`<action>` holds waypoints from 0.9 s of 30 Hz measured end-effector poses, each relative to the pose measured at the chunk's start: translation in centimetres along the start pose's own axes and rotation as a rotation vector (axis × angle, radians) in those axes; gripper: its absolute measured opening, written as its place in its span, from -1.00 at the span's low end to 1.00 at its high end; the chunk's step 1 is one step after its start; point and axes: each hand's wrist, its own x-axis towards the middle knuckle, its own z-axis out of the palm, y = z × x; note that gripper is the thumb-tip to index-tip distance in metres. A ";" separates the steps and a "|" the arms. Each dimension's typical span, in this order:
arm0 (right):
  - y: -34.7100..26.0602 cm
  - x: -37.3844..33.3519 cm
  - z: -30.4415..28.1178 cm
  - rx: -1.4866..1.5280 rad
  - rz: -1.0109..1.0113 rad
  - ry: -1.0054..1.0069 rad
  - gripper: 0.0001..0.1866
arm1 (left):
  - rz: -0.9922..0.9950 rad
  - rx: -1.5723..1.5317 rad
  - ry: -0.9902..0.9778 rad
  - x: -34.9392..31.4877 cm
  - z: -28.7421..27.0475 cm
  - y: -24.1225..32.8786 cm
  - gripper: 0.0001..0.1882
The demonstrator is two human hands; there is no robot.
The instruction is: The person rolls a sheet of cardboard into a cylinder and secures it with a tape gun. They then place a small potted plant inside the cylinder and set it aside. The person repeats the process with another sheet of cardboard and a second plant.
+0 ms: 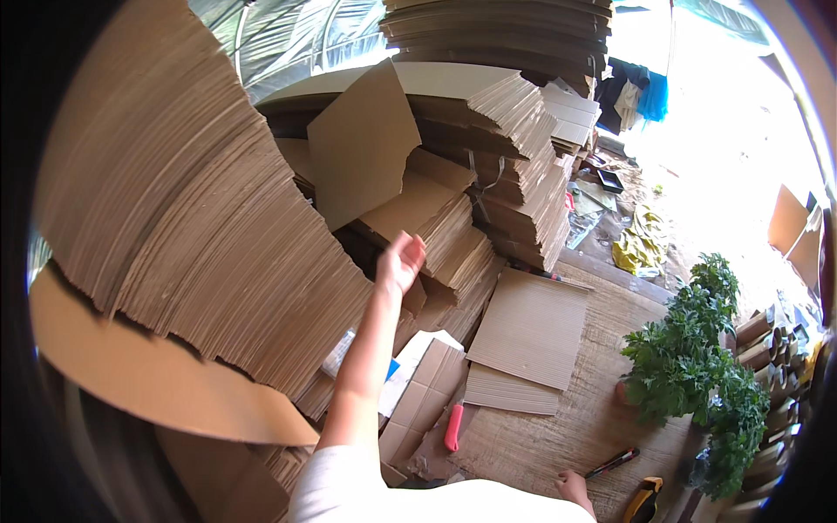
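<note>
A cardboard sheet is already beyond the parted left grip; corrugated pieces remain nearer, right grip clamped on a cutter.

Upper left: translucent plastic sheeting forms a wall, crossed by thin, curved ribs and lit from behind. Upper centre: a tall stack of flat cardboard rises to the top edge of the view. Upper right: strong light whitens the ground so that most of its detail is lost. Dark, pale and blue cloths hang beside this glare. Below them, the ground carries scattered litter, a small black tray and a crumpled yellow cloth. Lower centre: the worktop shows a brown, wood-grained surface.
</note>
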 end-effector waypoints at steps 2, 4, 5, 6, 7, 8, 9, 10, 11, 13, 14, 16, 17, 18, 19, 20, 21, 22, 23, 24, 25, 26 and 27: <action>-1.1 -0.6 0.2 -0.010 0.032 -0.028 -0.62 | 0.135 -0.209 0.179 6.7 -2.1 2.2 -0.79; -2.8 -1.7 -0.1 -0.037 0.083 -0.054 -0.61 | 0.184 -0.274 0.331 11.4 -1.3 3.0 -0.76; -3.2 -2.0 0.2 -0.040 0.078 -0.059 -0.61 | 0.178 -0.327 0.340 13.0 -1.3 4.3 -0.77; -3.5 -2.3 0.5 -0.046 0.071 -0.065 -0.61 | 0.175 -0.380 0.352 14.2 -1.5 5.2 -0.78; -3.7 -2.6 0.8 -0.051 0.073 -0.071 -0.61 | 0.204 -0.388 0.362 14.9 -1.1 5.0 -0.79; -4.3 -2.8 1.2 -0.052 0.070 -0.082 -0.61 | 0.246 -0.389 0.372 15.3 -0.8 5.5 -0.80; -4.8 -2.9 1.4 -0.055 0.065 -0.094 -0.61 | 0.240 -0.422 0.357 16.1 -1.4 6.1 -0.82; -5.1 -3.1 1.7 -0.055 0.066 -0.101 -0.61 | 0.244 -0.454 0.332 16.4 -1.2 5.7 -0.83; -5.4 -3.1 1.9 -0.053 0.068 -0.095 -0.59 | 0.253 -0.486 0.304 16.5 -0.8 5.6 -0.84; -5.5 -3.2 2.6 -0.051 0.068 -0.088 -0.57 | 0.342 -0.570 0.295 16.6 0.2 6.3 -0.81; -5.3 -3.2 2.9 -0.046 0.066 -0.102 -0.57 | 0.358 -0.619 0.271 16.5 0.3 7.3 -0.79; -5.0 -3.0 2.9 -0.036 0.040 -0.125 -0.58 | 0.469 -0.752 0.153 16.9 1.0 10.3 -0.78; -4.9 -3.6 3.2 -0.062 0.053 -0.069 -0.58 | 0.461 -0.776 0.122 16.4 2.1 10.2 -0.78; -4.2 -3.3 3.4 -0.076 0.036 -0.042 -0.63 | 0.448 -0.800 0.089 16.0 3.5 10.1 -0.77; -4.5 -3.1 3.2 -0.116 0.020 -0.040 -0.66 | 0.448 -0.786 0.136 16.1 4.1 10.5 -0.78; -5.3 -3.4 2.7 -0.147 0.029 -0.035 -0.68 | 0.351 -0.810 0.028 16.2 3.8 10.2 -0.87; -6.3 -3.1 1.9 -0.131 -0.010 -0.041 -0.70 | 0.283 -0.795 -0.038 16.3 3.8 10.0 -0.87; -6.7 -2.9 1.4 -0.105 -0.030 -0.043 -0.72 | 0.217 -0.768 -0.112 15.8 3.5 9.1 -0.88; -6.3 -2.4 2.1 -0.162 -0.014 -0.029 -0.72 | 0.150 -0.739 -0.183 14.9 3.5 7.8 -0.88; -6.9 -2.3 1.8 -0.162 -0.041 0.001 -0.73 | 0.101 -0.708 -0.249 13.5 3.3 6.9 -0.88; -8.0 -1.8 1.5 -0.136 -0.025 -0.013 -0.73 | 0.072 -0.673 -0.295 11.9 2.3 6.7 -0.88; -8.5 -1.8 1.3 -0.112 -0.006 0.006 -0.72 | 0.043 -0.672 -0.324 10.8 1.9 6.2 -0.88; -8.0 -2.0 1.4 -0.084 -0.042 0.049 -0.70 | 0.013 -0.668 -0.343 10.0 1.5 5.3 -0.88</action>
